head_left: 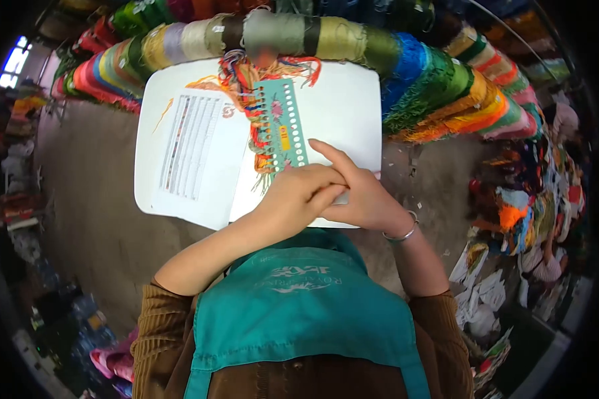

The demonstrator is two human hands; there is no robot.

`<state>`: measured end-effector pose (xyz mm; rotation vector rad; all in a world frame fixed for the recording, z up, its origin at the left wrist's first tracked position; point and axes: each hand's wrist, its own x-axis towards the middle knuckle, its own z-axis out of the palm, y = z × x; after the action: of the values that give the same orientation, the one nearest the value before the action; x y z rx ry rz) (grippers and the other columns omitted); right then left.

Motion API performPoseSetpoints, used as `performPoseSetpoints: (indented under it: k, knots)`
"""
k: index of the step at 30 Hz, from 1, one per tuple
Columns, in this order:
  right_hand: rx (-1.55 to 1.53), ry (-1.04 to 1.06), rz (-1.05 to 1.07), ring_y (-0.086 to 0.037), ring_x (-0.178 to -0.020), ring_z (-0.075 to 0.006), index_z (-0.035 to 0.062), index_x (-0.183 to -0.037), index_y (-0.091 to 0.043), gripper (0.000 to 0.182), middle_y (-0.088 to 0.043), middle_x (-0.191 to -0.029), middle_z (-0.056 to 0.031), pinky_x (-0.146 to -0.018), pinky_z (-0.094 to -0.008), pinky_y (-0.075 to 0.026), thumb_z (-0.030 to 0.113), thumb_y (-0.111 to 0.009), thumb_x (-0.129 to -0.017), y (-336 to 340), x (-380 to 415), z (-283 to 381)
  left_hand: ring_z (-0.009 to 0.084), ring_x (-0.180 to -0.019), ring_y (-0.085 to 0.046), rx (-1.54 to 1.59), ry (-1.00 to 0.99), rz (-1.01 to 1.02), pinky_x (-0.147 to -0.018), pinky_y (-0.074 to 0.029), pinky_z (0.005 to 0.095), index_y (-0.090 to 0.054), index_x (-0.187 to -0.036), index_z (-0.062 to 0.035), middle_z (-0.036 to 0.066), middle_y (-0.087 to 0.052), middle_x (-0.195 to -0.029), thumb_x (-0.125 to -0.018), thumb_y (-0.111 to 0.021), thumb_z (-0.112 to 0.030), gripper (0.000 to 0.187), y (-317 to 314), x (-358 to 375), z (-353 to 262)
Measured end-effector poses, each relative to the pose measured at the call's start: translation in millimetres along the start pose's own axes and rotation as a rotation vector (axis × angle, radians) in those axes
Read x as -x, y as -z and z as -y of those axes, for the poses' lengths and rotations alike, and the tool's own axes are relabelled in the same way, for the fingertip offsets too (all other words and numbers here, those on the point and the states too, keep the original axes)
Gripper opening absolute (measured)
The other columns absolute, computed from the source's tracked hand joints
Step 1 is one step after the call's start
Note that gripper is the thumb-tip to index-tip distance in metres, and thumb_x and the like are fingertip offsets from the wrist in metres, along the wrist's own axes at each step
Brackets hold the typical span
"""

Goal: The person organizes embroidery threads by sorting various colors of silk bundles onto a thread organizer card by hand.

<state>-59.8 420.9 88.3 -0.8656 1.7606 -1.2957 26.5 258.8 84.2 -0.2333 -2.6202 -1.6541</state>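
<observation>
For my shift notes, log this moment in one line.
left hand: touching right hand | threaded card: on white surface

Soft light, glare at the upper-left window (pixel 13 63), fisheye-bent edges, black corners

A long teal card with pink flowers and punched long edges (pixel 277 126) is laid flat on the white bench (pixel 353 120), its near end partly hidden; red, orange and multicoloured threads (pixel 253 114) are looped along its left edge.

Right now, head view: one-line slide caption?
Left hand and right hand meet over a white table, by a teal punched card hung with bright threads.
</observation>
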Motion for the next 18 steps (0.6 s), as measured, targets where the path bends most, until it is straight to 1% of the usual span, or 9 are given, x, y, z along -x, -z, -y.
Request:
performPoseSetpoints:
  k: [1, 3, 6, 8, 9, 10, 12, 16, 18]
  knots:
    - [-0.007, 0.014, -0.024, -0.066, -0.077, -0.0167, 0.0104, -0.151, -0.034, 0.084, -0.069, -0.088, -0.0101, -0.071, -0.0306, -0.052, 0.008, -0.076, -0.078, -6.3, -1.2, -1.9, 0.0222, -0.077, -0.065, 0.25, 0.141, -0.04, -0.067, -0.05, 0.0336, -0.064, -0.108, -0.0027, 0.011, -0.068, -0.091, -0.095, -0.059, -0.01, 0.016, -1.9, 7.8, 7.6]
    - [0.021, -0.057, -0.01, -0.064, -0.075, -0.016, 0.0109, -0.15, -0.035, 0.082, -0.068, -0.084, -0.0083, -0.068, -0.0313, -0.051, 0.008, -0.076, -0.078, -15.1, -2.9, -5.7, 0.0075, -0.068, -0.053, 0.646, 0.383, -0.064, -0.059, -0.042, 0.0238, -0.054, -0.127, -0.0009, 0.003, -0.064, -0.091, -0.1, -0.056, -0.011, 0.029, 4.8, 25.5, 20.3]
    - [0.03, -0.091, -0.047, -0.065, -0.067, -0.0179, 0.0113, -0.142, -0.044, 0.07, -0.065, -0.075, -0.008, -0.06, -0.034, -0.048, 0.01, -0.076, -0.08, -35.2, -4.4, -22.2, 0.0055, -0.062, -0.046, 0.956, 0.489, -0.294, -0.057, -0.038, 0.0206, -0.052, -0.131, -0.0018, 0.002, -0.061, -0.087, -0.1, -0.058, -0.012, 0.033, -5.4, 50.1, 36.7]
    - [0.178, 0.082, -0.164, -0.068, -0.066, -0.0249, 0.0113, -0.133, -0.052, 0.058, -0.067, -0.076, -0.0133, -0.057, -0.0359, -0.049, 0.013, -0.076, -0.081, -50.5, -7.3, -34.6, 0.0058, -0.063, -0.048, 0.95, 0.509, -0.366, -0.057, -0.039, 0.0212, -0.052, -0.131, -0.0014, 0.002, -0.062, -0.087, -0.098, -0.061, -0.01, 0.036, -11.6, 63.0, 42.1]
    - [0.221, 0.096, -0.19, -0.068, -0.068, -0.0303, 0.0083, -0.117, -0.062, 0.036, -0.067, -0.078, -0.0167, -0.057, -0.0371, -0.05, 0.014, -0.073, -0.083, -55.7, -5.9, -35.0, 0.0058, -0.063, -0.049, 0.8, 0.496, -0.434, -0.056, -0.04, 0.0213, -0.052, -0.131, -0.0011, 0.003, -0.063, -0.086, -0.097, -0.062, -0.008, 0.036, -15.6, 68.8, 45.5]
    - [0.219, 0.096, -0.177, -0.068, -0.068, -0.0303, 0.0083, -0.117, -0.062, 0.036, -0.067, -0.078, -0.0167, -0.057, -0.0371, -0.05, 0.014, -0.073, -0.083, -60.3, -7.8, -39.7, 0.0058, -0.063, -0.05, 0.649, 0.482, -0.499, -0.055, -0.04, 0.0214, -0.052, -0.131, -0.0008, 0.003, -0.063, -0.085, -0.096, -0.063, -0.006, 0.036, -19.0, 73.9, 47.7]
    - [0.293, 0.313, -0.233, -0.064, -0.066, -0.0138, 0.003, -0.105, -0.068, 0.02, -0.068, -0.081, -0.0122, -0.059, -0.0299, -0.05, 0.004, -0.07, -0.086, -70.2, -12.2, -57.0, 0.0058, -0.064, -0.051, 0.62, 0.489, -0.541, -0.056, -0.04, 0.0204, -0.053, -0.13, -0.0005, 0.003, -0.064, -0.084, -0.096, -0.062, -0.003, 0.035, -23.9, 82.7, 49.8]
    - [0.23, 0.422, -0.26, -0.061, -0.064, -0.0102, 0.0014, -0.095, -0.07, 0.008, -0.066, -0.076, -0.0095, -0.057, -0.0279, -0.047, 0.002, -0.068, -0.088, -77.3, -25.6, -66.2, 0.0065, -0.069, -0.055, 0.713, 0.481, -0.604, -0.059, -0.045, 0.0205, -0.053, -0.13, 0.0008, 0.004, -0.066, -0.093, -0.098, -0.059, -0.005, 0.033, -25.7, 96.7, 58.2]
    - [0.132, 0.212, -0.347, -0.065, -0.062, -0.0185, 0.0021, -0.093, -0.068, 0.005, -0.068, -0.076, -0.0123, -0.057, -0.0313, -0.049, 0.004, -0.066, -0.089, -76.3, -33.4, -64.4, 0.0071, -0.07, -0.056, 0.697, 0.569, -0.626, -0.06, -0.047, 0.0211, -0.052, -0.131, 0.0015, 0.005, -0.066, -0.099, -0.099, -0.058, -0.009, 0.034, -21.1, 97.8, 56.6]
